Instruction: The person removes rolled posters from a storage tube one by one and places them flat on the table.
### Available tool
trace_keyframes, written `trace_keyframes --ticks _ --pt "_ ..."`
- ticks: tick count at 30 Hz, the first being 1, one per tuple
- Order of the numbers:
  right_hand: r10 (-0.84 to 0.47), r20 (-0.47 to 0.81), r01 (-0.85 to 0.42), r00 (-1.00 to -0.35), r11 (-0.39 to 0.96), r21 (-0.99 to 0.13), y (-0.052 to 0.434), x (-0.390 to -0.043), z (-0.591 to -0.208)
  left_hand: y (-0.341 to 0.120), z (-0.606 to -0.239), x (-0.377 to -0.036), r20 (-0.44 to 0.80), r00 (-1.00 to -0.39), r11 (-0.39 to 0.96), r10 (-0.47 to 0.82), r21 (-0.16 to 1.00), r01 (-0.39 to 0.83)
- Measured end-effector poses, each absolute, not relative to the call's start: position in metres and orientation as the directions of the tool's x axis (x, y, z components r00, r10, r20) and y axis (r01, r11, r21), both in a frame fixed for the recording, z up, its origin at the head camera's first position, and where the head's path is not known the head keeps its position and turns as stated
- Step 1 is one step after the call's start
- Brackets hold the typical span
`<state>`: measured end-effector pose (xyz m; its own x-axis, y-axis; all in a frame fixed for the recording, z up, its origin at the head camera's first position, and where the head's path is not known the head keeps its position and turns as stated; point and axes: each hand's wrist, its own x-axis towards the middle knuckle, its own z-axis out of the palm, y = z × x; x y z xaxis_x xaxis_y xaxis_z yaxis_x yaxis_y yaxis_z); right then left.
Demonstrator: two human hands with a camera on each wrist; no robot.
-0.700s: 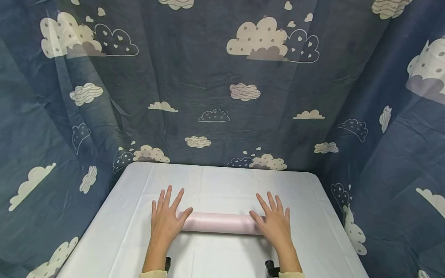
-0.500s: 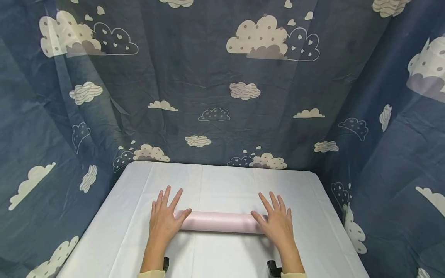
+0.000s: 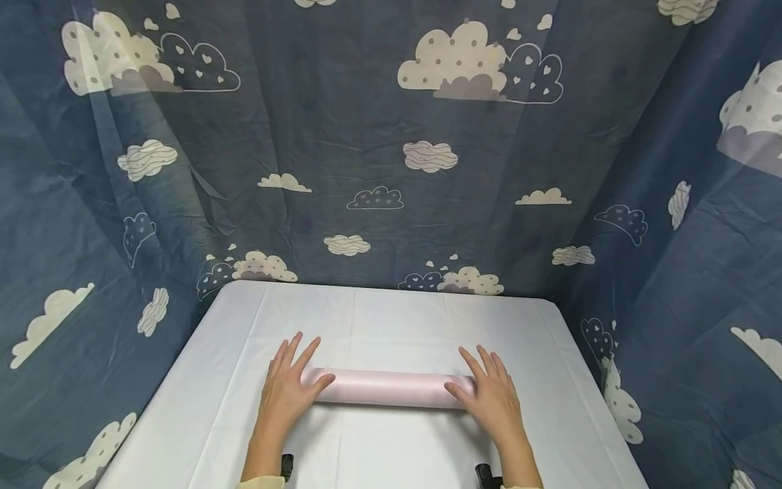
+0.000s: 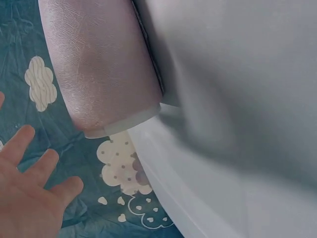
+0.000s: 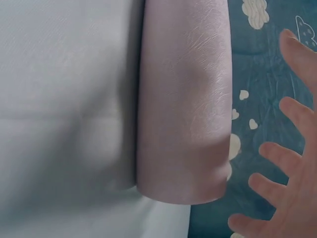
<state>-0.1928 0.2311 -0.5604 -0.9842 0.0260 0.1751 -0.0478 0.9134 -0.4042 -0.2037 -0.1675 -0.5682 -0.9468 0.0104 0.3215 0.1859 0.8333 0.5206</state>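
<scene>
A dark blue curtain [image 3: 391, 136] printed with pale clouds hangs behind and to both sides, closing in the work space. Below it stands the desk [image 3: 391, 319], covered by a white cloth with faint fold lines. Across the middle of the desk, nearer the person's edge, lies a pale pink roll [image 3: 391, 388] with a fine leather-like grain, its long axis running left to right. The left hand [image 3: 286, 390] rests flat on the left end of the roll, fingers straight and spread apart, thumb laid along the roll's near side. The right hand [image 3: 491, 401] rests flat on the right end in the same way, fingers straight and fanned, pinching nothing. In the left wrist view the roll's end [image 4: 99, 74] shows a thin white edge, with splayed fingers [image 4: 29, 193] beside it. In the right wrist view the other end [image 5: 183, 109] lies on the white cloth, the spread fingertips [image 5: 292, 163] just beside it.
</scene>
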Motion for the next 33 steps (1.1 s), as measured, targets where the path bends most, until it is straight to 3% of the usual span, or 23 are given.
trace_keyframes --ticks 6,15,33 --pt "-0.012 0.173 -0.080 -0.985 0.917 -0.391 0.234 -0.189 -0.566 -0.170 -0.572 -0.203 0.360 -0.932 0.815 0.038 0.528 0.237" --pt "-0.013 0.169 -0.078 -0.985 0.920 -0.385 0.237 -0.188 -0.577 -0.170 -0.580 -0.204 0.315 -0.946 0.785 0.071 0.568 0.248" --pt "-0.016 0.163 -0.078 -0.987 0.919 -0.386 0.234 -0.185 -0.587 -0.164 -0.592 -0.204 0.324 -0.937 0.819 0.134 0.496 0.288"
